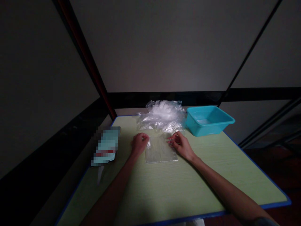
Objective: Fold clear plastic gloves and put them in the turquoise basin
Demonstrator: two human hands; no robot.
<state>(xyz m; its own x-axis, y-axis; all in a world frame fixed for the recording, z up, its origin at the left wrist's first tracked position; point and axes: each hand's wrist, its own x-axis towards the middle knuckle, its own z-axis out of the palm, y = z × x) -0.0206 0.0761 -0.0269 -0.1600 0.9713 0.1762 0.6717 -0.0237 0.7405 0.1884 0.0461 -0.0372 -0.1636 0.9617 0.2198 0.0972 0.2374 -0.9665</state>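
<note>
A clear plastic bag (161, 152) lies flat on the pale green table, between my two hands. My left hand (139, 143) pinches the bag's upper left corner, fingers closed. At the upper right side, my right hand (180, 143) has its fingers closed on the bag's edge, where a thin pale strip shows by the fingertips. Just beyond the hands sits a heap of crumpled clear plastic bags (164, 114). Exactly how the fingertips grip the film is hard to make out in the dim light.
A turquoise plastic basin (199, 127) stands at the back right of the table (188, 191), which has a blue edge. On the left lies a pixelated light green packet (107, 146), with a thin whitish strip (100, 175) below it. Grey panels (164, 47) rise behind the table.
</note>
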